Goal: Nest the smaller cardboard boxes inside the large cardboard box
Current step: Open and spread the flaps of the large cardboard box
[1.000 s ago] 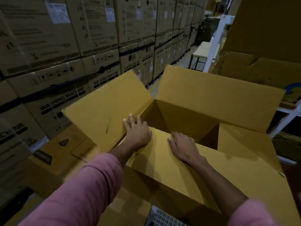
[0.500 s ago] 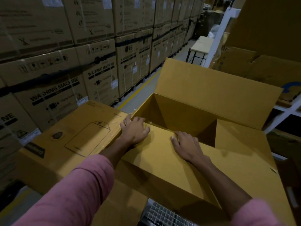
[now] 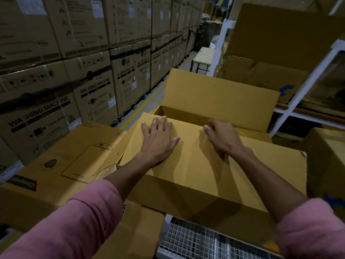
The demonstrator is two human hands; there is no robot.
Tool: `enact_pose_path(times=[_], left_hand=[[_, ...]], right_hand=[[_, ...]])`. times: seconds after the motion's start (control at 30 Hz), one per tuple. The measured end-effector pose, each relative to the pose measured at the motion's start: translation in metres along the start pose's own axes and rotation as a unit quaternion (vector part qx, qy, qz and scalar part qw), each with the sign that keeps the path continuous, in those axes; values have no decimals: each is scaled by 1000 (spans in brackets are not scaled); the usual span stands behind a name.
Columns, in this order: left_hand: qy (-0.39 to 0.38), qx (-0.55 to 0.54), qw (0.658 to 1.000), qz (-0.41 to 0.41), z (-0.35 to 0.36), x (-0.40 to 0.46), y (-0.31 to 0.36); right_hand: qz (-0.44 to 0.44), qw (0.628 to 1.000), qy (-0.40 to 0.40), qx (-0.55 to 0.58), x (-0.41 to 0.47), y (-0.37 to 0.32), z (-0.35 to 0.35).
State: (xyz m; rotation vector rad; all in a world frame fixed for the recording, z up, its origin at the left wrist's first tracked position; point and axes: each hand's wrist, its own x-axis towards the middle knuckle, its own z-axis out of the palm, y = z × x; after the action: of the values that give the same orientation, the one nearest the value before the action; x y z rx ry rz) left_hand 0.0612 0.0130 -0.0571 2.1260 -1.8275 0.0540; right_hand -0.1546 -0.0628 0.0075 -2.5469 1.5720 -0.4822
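The large plain yellow-brown cardboard box (image 3: 214, 176) is seen in the middle of the view, above a metal wire-mesh surface (image 3: 196, 240). Its near top flap (image 3: 186, 146) is folded flat over the opening, while the far flap (image 3: 220, 96) is standing upright, so a narrow gap of the inside is left visible between them. The left hand (image 3: 158, 141) is laid flat on the near flap with the fingers spread and straight. The right hand (image 3: 222, 139) is pressed on the same flap with the fingers a little bent, and nothing is held in it. Just beside the box on the left, a printed brown cardboard box (image 3: 61, 165) is lying. Stacked brown washing machine cartons (image 3: 61, 71) are lined along the left.
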Motion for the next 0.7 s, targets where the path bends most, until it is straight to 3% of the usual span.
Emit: enact_pose_path(times=[0.13, 0.23, 0.33, 0.4, 0.5, 0.7], left_hand=[[110, 34, 991, 64, -56, 8, 43], [122, 11, 989, 81, -96, 0, 72], [8, 55, 996, 71, -130, -5, 95], [-108, 85, 988, 69, -141, -7, 103], [-211, 78, 972, 66, -142, -13, 106], [-352, 14, 935, 39, -127, -58, 124]], right_hand=[[-36, 999, 19, 26, -7, -14, -63], [-62, 994, -95, -11, -13, -23, -93], [-55, 971, -233, -1, -22, -29, -112], [-48, 954, -293, 26, -32, -30, -121], [-42, 929, -365, 29, -54, -31, -123], [-76, 923, -377, -9, -96, -19, -83]])
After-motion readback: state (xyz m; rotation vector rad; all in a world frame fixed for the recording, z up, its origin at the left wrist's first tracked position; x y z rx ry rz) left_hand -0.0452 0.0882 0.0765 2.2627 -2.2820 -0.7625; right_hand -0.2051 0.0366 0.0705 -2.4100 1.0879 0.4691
